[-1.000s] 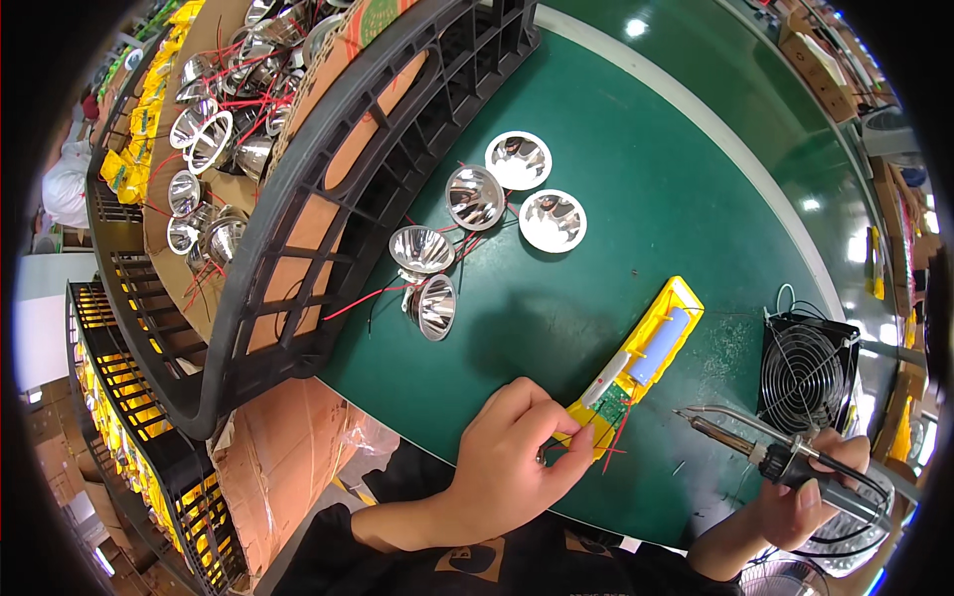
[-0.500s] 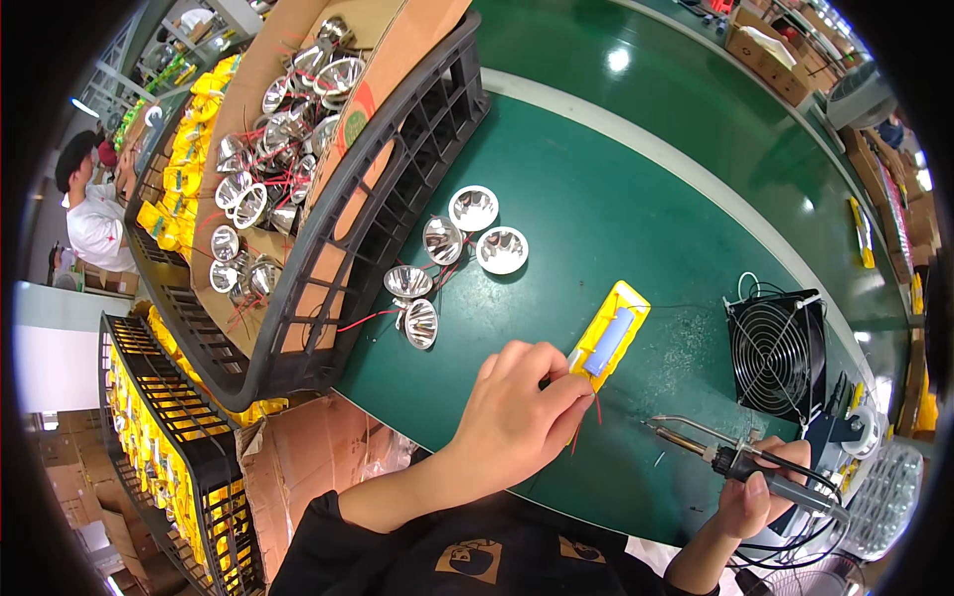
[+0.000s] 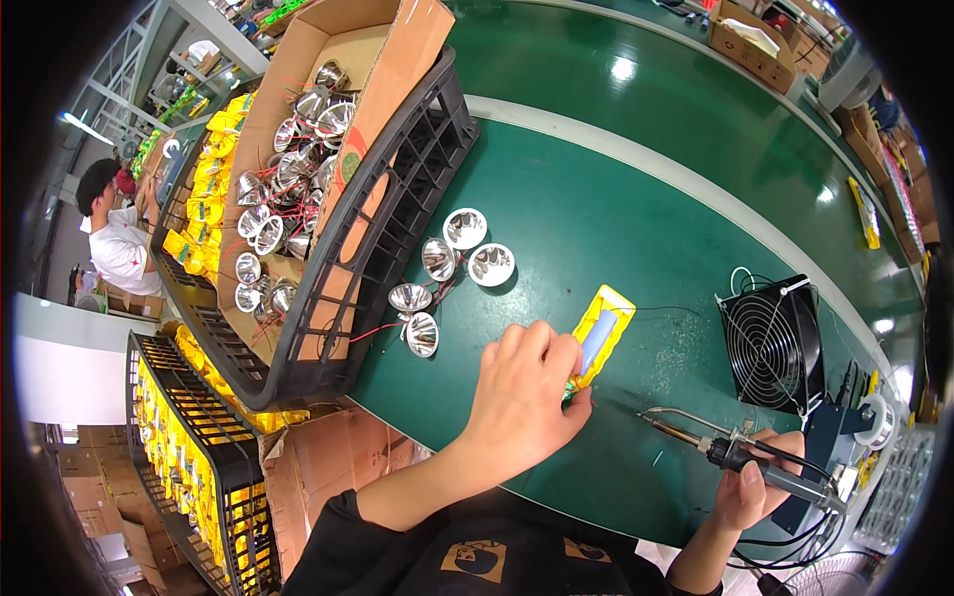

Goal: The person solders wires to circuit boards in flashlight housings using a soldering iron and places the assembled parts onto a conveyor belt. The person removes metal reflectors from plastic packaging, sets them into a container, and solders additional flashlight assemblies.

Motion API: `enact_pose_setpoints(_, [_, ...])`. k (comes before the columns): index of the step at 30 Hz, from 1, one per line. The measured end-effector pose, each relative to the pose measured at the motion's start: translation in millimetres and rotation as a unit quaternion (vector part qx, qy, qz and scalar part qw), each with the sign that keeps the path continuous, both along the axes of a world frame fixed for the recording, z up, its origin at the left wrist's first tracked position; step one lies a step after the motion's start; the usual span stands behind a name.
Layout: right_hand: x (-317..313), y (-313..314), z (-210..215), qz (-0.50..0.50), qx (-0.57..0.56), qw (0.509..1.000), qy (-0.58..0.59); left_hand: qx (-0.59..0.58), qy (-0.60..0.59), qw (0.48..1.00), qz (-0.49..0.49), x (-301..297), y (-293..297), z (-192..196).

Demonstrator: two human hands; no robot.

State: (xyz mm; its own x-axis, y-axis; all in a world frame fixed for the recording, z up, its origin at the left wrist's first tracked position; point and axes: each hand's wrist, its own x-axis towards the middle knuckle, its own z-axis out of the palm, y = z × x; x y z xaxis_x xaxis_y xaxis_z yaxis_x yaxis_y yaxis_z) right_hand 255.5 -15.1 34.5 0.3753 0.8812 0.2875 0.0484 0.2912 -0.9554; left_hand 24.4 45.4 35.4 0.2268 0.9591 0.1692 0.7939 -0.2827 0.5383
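My left hand (image 3: 522, 392) is closed, thumb and fingers pinching the near end of a yellow plastic housing (image 3: 618, 298). A blue cylindrical battery cell (image 3: 598, 336) lies inside that housing. Something small and green (image 3: 569, 389) peeks out beside my fingertips, while the rest of that end is hidden behind my hand. In my right hand (image 3: 757, 487) is a soldering iron (image 3: 730, 456) with a thin metal tube along its tip. The tip points left toward the housing and stays apart from it. Several reflector lamp cups (image 3: 465, 228) with red wires rest on the green table, left of the housing.
A black fan (image 3: 773, 343) stands at the right, near a solder spool (image 3: 876, 419). At the left, a black crate (image 3: 397, 199) holds a cardboard box of reflector cups; another crate (image 3: 189, 387) holds yellow parts. A co-worker (image 3: 119, 233) is beyond, far left.
The view has shifted slightly. My left fingers have changed position on the housing's near end; a green part now shows there, and the red wires are out of sight. The iron remains in my right hand.
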Motion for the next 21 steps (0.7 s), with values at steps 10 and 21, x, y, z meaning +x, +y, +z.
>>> enact_pose_setpoints(10, [-4, 13, 2, -0.008, 0.038, 0.999, -0.025, 0.069, -0.173, 0.983, 0.012, -56, -38, -13])
enact_pose_setpoints(21, [-17, 31, 13, 0.03, 0.006, 0.999, -0.046, 0.012, -0.17, 0.985, 0.004, -37, -46, -30])
